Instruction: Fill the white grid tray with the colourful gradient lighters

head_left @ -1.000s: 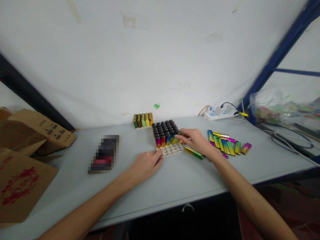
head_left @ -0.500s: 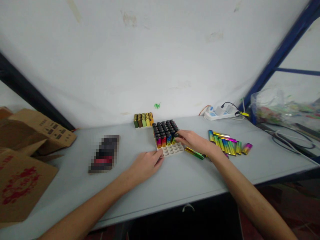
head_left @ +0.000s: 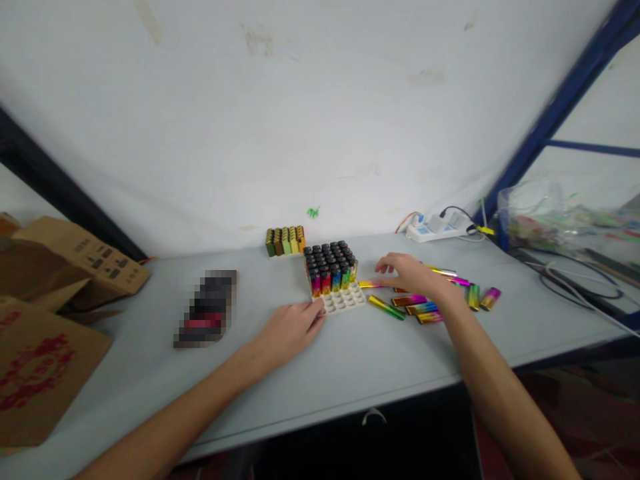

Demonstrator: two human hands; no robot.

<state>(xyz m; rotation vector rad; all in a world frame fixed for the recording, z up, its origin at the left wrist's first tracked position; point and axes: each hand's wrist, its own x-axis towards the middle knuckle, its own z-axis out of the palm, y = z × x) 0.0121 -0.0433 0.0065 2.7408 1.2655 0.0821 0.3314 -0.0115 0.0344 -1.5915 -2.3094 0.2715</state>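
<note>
Resting against the near left corner of a white socketed tray (head_left: 345,301), the left hand (head_left: 295,327) lies palm down, its fingers close together and their tips touching the tray's rim; whether they clamp it cannot be told. The right hand (head_left: 410,277) is poised to the right of the tray, above a loose scatter of metallic casings (head_left: 423,308). Its fingers (head_left: 390,262) are bent and stand apart from the thumb, with a visible gap between; contact with the casings underneath cannot be determined. One gold casing (head_left: 371,285) lies just beside the thumb, and a yellow-and-green casing (head_left: 387,308) lies nearer the viewer, at a slant. The tray sits on the grey bench (head_left: 370,360), midway along it. Black-topped lighters (head_left: 330,261) stand upright in its far rows, their bodies pink, red, blue and yellow along the front; the near rows of sockets are exposed. Behind and to the left, close to the wall (head_left: 320,133), stands a block of green, brown and yellow lighters (head_left: 286,241).
</note>
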